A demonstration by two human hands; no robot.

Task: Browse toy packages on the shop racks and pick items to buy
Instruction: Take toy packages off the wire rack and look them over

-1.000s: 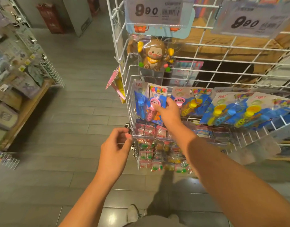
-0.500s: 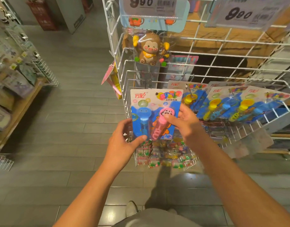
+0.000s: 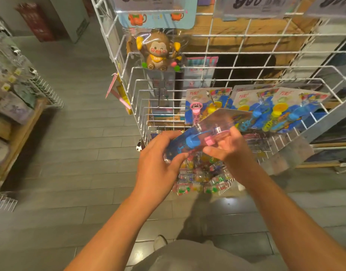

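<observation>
Both the left hand (image 3: 158, 163) and the right hand (image 3: 229, 151) grip the tilted toy package (image 3: 205, 136) between them, fingers curled round its edges.

White wire rack (image 3: 213, 81) carries most of it: blister-card toy packs (image 3: 256, 108) stand in a row in its basket, a bagged brown monkey toy (image 3: 157, 51) hangs higher up, and small clear packets (image 3: 199, 180) hang off the bottom. Grey tile floor (image 3: 80, 143) underneath, wooden shelf (image 3: 17, 133) with boxes on the left.
</observation>
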